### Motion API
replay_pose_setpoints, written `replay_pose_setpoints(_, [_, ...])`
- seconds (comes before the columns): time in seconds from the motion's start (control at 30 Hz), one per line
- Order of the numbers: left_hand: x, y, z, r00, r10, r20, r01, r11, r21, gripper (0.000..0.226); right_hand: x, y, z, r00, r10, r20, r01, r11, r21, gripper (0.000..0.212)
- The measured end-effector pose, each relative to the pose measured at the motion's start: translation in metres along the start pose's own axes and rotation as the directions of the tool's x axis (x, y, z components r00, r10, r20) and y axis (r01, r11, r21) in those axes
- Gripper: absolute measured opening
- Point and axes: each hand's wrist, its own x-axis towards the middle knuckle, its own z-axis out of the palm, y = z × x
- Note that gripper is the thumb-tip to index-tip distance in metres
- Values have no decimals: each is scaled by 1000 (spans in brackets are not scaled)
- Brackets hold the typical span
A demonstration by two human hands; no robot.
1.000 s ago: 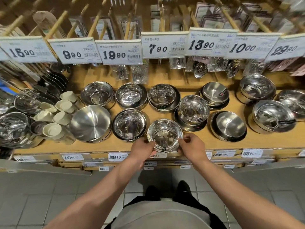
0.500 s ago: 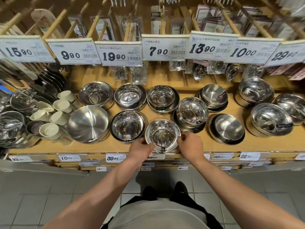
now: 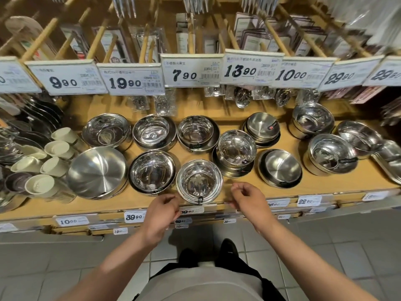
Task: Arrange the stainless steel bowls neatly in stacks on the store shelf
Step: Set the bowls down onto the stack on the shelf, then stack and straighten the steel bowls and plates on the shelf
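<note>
Several stacks of shiny stainless steel bowls stand in two rows on the wooden shelf (image 3: pixel 238 185). A small stack of bowls (image 3: pixel 199 181) sits at the front edge, straight ahead of me. My left hand (image 3: pixel 161 210) hovers just left of and below it, fingers loosely curled, holding nothing. My right hand (image 3: pixel 247 197) is to its right, also off the bowl, fingers loosely bent and apart. Neighbouring stacks: a mirror-finish stack (image 3: pixel 152 171) to the left, a tall stack (image 3: pixel 236 148) behind right, a matte stack (image 3: pixel 281 167) further right.
A big matte bowl (image 3: pixel 98 174) and cream cups (image 3: pixel 46 168) lie at the left. Price signs (image 3: pixel 191 70) hang above on wooden pegs with packaged cutlery. More bowl stacks (image 3: pixel 329 156) fill the right side. Grey floor tiles lie below the shelf edge.
Both hands have let go of the front bowl stack and drawn back toward me and slightly apart. The stack stays at the shelf's front edge.
</note>
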Motion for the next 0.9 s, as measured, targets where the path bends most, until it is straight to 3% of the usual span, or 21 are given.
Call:
replay_pose_setpoints(0.27, [-25, 14, 12, 995, 62, 79, -69, 994, 87, 15, -22, 1, -64, 981, 26, -191, 16, 976, 216, 18])
replay_pose_setpoints(0.4, [-31, 50, 35, 984, 133, 115, -143, 986, 82, 18, -30, -3, -77, 983, -29, -184, 67, 977, 205, 18])
replay_pose_setpoints(0.9, [-29, 88, 82, 989, 100, 109, -99, 995, -10, 9, -27, -4, -109, 990, -36, -139, 67, 972, 227, 15])
